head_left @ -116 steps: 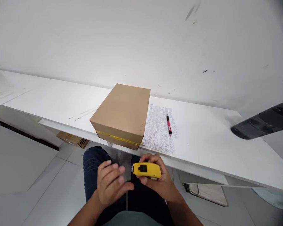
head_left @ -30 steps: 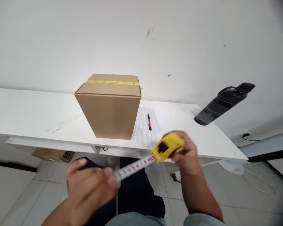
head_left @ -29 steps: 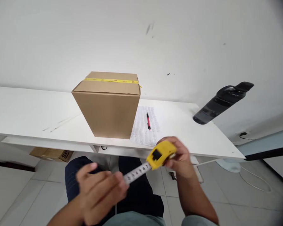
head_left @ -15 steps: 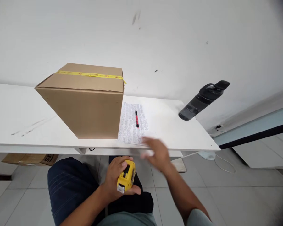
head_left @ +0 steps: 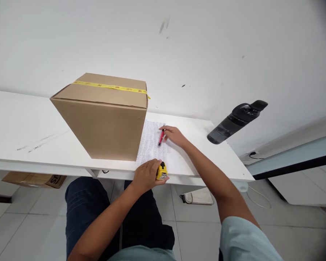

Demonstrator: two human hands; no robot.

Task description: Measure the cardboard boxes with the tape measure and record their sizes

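A brown cardboard box (head_left: 103, 116) with a strip of yellow tape across its top stands on the white table (head_left: 29, 137). To its right lies a sheet of paper (head_left: 152, 145) covered in writing. My right hand (head_left: 172, 135) reaches over the sheet and pinches a red pen (head_left: 161, 137). My left hand (head_left: 146, 175) is closed round a yellow tape measure (head_left: 162, 171) at the table's front edge, by the paper's near corner.
A dark bottle (head_left: 236, 121) stands at the table's right end against the white wall. A flat cardboard box (head_left: 34, 180) lies on the tiled floor under the table. A cable (head_left: 256, 156) runs along the wall at the right.
The tape was pulled out between both hands, then retracted. The measure passed to my left hand, which rose to the table edge. My right hand reached onto the paper and took the pen.
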